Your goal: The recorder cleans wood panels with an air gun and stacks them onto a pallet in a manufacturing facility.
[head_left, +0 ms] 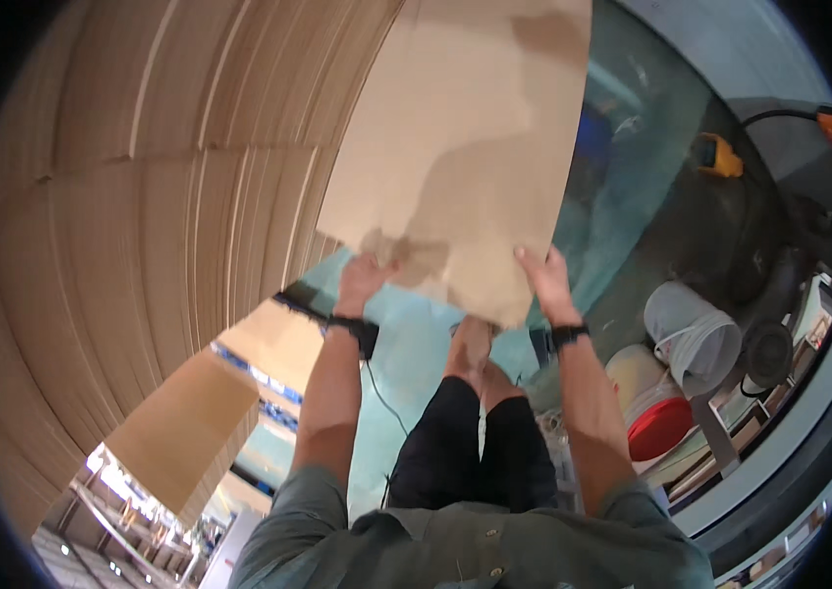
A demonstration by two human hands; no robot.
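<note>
A large flat sheet of brown cardboard [465,128] stretches out in front of me, its near edge close to my knees. My left hand [367,279] grips the near left part of that edge. At the right corner, my right hand [545,277] pinches the sheet with its thumb on top and the other fingers mostly hidden beneath. Both wrists wear dark bands with small black boxes. Close along the sheet's left side rises a tall stack of cardboard [170,187], with many layered edges showing.
To my right stand a white bucket [696,339] tipped on its side and a container with a red lid [659,429]. An orange-yellow tool or connector [720,155] lies farther off on the dark floor. Another cardboard stack [185,422] is at the lower left. A thin cable [386,398] hangs near my left leg.
</note>
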